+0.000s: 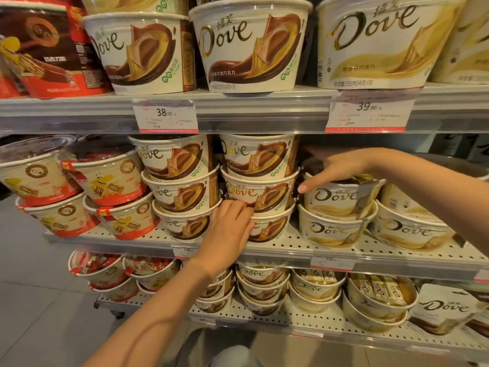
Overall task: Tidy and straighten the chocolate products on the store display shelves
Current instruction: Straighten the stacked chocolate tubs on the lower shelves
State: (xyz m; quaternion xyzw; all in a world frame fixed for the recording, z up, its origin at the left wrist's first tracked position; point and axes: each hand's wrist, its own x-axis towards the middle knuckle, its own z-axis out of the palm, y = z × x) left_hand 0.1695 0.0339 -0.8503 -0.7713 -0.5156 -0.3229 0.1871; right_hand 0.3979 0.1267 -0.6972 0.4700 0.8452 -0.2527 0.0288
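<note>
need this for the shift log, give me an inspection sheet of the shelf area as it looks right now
surface: perforated middle shelf, with shelves above and below; price tags on the rails, one reading 38.00.
job's things: brown Dove tubs stacked three high in two columns; white Dove tubs stacked two high, the top one tilted.
clutter: nothing seen.
hands: left hand rests on the lowest brown tubs, where the two columns meet; right hand grips the rim of the top white tub, forefinger pointing left.
cables: nothing seen.
surroundings: red and cream tubs to the left, leaning; a white Dove pouch on the lower shelf; grey tiled floor.
</note>
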